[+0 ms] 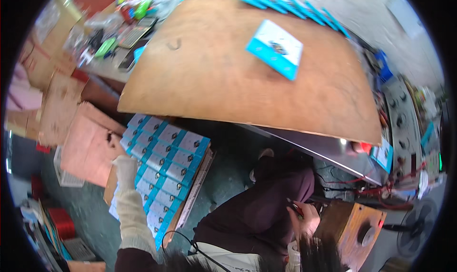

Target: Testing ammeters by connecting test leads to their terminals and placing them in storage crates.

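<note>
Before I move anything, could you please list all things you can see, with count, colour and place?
Board: 1, tan, upper centre
Single pack: 1, white and blue, on the board
Far packs: several, blue and white, along the board's far edge
Laid-out packs: many, white and blue, lower left
Side pack: 1, white and blue, by the board's right corner
Cardboard piece: 1, pinkish brown, left
Instrument: 1, grey, far right
Wooden case: 1, brown, lower right
Fan: 1, dark, right edge
Small clutter: uncountable, mixed colours, upper left
Slim tool: 1, partly red, in the right hand
Trousers: 1 pair, dark purple, lower centre
Left sleeve: 1, cream, over the laid-out packs; its hand is unclear
Right hand: 1, bare, lower right
</note>
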A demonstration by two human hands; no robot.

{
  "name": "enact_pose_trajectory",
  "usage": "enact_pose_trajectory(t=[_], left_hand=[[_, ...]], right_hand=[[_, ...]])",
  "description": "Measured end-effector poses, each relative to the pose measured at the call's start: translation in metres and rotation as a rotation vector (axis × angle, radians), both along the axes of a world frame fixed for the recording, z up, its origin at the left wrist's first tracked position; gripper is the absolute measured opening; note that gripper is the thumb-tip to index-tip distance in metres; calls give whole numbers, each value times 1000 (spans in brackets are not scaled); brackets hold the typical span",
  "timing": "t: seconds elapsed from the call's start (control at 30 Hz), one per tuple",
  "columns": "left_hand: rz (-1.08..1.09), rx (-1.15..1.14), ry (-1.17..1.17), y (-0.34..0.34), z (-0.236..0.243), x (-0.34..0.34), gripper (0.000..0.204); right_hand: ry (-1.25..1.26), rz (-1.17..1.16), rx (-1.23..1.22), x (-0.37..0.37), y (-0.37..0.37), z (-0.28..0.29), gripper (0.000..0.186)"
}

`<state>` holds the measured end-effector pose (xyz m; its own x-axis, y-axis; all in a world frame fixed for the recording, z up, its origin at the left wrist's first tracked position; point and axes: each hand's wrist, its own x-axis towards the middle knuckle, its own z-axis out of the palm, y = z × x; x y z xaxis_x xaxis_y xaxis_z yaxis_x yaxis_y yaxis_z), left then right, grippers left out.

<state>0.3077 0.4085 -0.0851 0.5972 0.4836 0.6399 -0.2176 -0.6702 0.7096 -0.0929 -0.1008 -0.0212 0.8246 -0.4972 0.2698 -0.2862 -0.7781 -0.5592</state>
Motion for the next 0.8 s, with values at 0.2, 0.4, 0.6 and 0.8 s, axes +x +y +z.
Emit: enact_pose_trajectory(t=[0.2,0.4,0.6,0.8], left_hand=[[-578,-157,-10,-157,203,-14,23],[-1091,267,348,-295,280,-3,53],[-1304,108,696,-392,276,-3,42],[-1541,-303,509,-362,230,-153,29]], right_hand=[[-110,98,73,14,22,14,22],[-158,73,192,-7,34,6,19],[-53,53,128,-48,20,-11,18],[-57,-171,216,-73,3,-12,22]])
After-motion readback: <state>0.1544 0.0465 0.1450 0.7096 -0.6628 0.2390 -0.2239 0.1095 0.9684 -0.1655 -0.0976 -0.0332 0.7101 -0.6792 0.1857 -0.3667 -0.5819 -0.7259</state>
